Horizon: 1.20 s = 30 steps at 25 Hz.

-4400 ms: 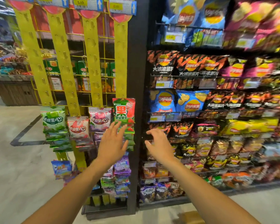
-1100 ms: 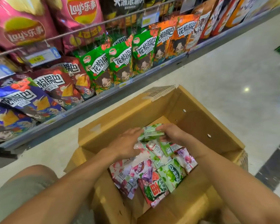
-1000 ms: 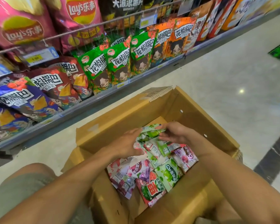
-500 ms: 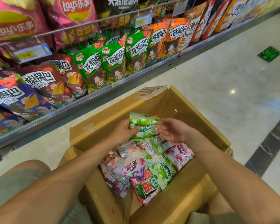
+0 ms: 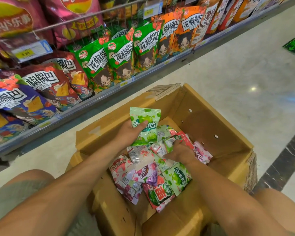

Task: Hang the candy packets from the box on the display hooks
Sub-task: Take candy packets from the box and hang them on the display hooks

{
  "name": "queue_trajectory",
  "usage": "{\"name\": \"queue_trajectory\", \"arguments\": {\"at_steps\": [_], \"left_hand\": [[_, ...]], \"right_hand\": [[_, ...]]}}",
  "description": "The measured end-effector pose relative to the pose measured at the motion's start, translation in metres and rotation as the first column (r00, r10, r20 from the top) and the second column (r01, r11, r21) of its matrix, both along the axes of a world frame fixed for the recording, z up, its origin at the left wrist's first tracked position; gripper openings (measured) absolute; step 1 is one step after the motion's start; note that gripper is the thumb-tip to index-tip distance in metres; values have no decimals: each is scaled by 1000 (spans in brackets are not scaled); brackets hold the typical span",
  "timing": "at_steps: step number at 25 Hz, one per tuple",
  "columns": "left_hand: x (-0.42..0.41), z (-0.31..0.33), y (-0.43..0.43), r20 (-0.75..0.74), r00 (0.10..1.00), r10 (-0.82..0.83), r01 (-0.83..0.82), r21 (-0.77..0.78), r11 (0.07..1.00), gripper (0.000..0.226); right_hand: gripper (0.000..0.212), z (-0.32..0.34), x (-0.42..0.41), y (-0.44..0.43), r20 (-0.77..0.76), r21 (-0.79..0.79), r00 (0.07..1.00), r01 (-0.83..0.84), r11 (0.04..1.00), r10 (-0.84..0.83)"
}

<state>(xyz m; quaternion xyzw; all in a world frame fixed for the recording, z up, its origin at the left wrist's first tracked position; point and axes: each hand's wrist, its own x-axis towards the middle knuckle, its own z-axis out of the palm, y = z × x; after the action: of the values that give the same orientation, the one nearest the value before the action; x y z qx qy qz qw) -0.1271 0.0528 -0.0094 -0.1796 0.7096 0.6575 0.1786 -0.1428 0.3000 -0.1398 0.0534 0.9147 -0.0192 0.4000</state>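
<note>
An open cardboard box (image 5: 209, 121) stands on the floor between my knees, holding several loose candy packets (image 5: 149, 176) in green, pink, purple and red. My left hand (image 5: 129, 133) grips a stack of green apple candy packets (image 5: 146, 126) upright above the pile, thumb across the front. Down in the box, my right hand (image 5: 179, 151) has its fingers curled round another small green packet (image 5: 169, 143). No display hooks are in view.
A low shelf (image 5: 95, 99) of large snack bags runs along the far side of the box, with chip bags behind a wire rail (image 5: 66, 23) above. Pale polished floor (image 5: 245, 74) lies to the right, crossed by a dark marble strip (image 5: 283, 164).
I turned from the hanging strips down to the box. In the last second my left hand lifted the green packets up out of the pile, and my right hand dropped back in and took another packet.
</note>
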Motion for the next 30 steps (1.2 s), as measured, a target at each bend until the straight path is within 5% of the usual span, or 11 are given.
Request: {"name": "queue_trajectory", "arguments": {"at_steps": [9, 14, 16, 17, 18, 19, 20, 21, 23, 25, 30], "left_hand": [[2, 6, -4, -83, 996, -36, 24, -132, 991, 15], [-3, 9, -2, -163, 986, -40, 13, -162, 987, 11], [-7, 13, -1, -200, 979, -28, -5, -163, 987, 7], [-8, 16, 0, -221, 975, -14, -23, -163, 986, 8], [-10, 19, 0, -242, 970, 0, -43, -170, 985, 10], [-11, 22, 0, -260, 965, 14, -63, -181, 982, 11], [-13, 23, -1, -276, 961, 29, -85, -191, 978, 12], [-14, 25, -3, -291, 956, 42, -104, -200, 974, 12], [-15, 25, -8, -313, 948, 53, -128, -225, 966, 12], [-15, 23, -12, -309, 949, 64, -141, -233, 962, 11], [-11, 20, -21, -291, 955, 48, -133, -279, 951, 17]], "right_hand": [[55, 20, -6, 3, -345, 28, 935, -82, 996, 87], [53, 75, -34, 15, -344, -275, 908, 148, 950, -241], [35, 88, -38, 12, -153, -561, 822, 384, 733, -548], [24, 89, -35, 11, 85, -684, 720, 545, 485, -689], [13, 88, -31, 13, 338, -703, 621, 666, 249, -707], [7, 81, -25, 17, 505, -654, 592, 737, 169, -627], [15, 71, -19, 24, 568, -592, 640, 754, 283, -517], [26, 63, -14, 29, 552, -519, 737, 669, 532, -389], [42, 38, -12, 38, 403, -303, 905, 269, 914, -133], [45, 22, -14, 38, 224, -202, 973, 96, 975, -49], [38, 21, -8, -8, 58, -361, 956, 289, 887, -288]]}}
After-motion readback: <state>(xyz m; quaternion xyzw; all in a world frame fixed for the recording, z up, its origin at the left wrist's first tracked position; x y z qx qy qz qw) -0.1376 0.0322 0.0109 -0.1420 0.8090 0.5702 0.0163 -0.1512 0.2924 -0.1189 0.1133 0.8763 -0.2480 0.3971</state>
